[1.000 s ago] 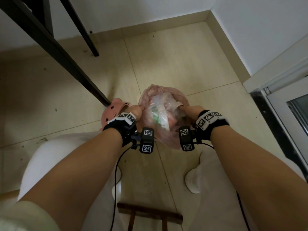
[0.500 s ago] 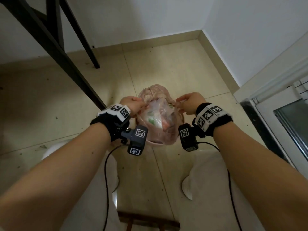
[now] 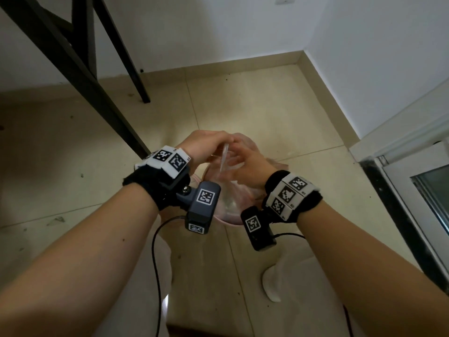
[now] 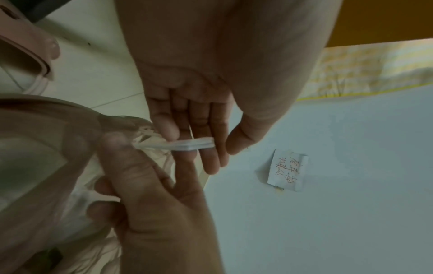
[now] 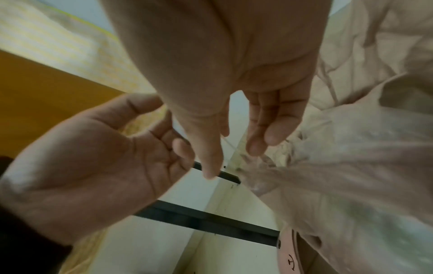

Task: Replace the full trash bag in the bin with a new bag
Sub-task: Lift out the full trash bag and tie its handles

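A pink translucent trash bag (image 3: 233, 195) full of rubbish sits in a pink bin (image 3: 228, 222) on the floor. Both hands meet just above its gathered top. My right hand (image 3: 247, 166) pinches the bunched neck of the bag (image 4: 46, 148) between thumb and fingers. From that neck a thin twisted strip of the bag (image 4: 192, 145) runs across the fingers of my left hand (image 3: 206, 144), which curl round it; the left thumb stands slightly off the strip's end. In the right wrist view the bag (image 5: 351, 166) fills the right side. The bin's inside is hidden.
Black table legs (image 3: 97, 93) slant down at the left, close to the bin. The wall corner is behind and a door frame (image 3: 401, 190) at the right. A pink lid part (image 4: 23, 46) lies beside the bin. My white-slippered foot (image 3: 272, 288) stands near the bin.
My hands left the bag's two sides and came together over its middle, gathering the top into a twisted strip. The view has tilted up towards the wall.
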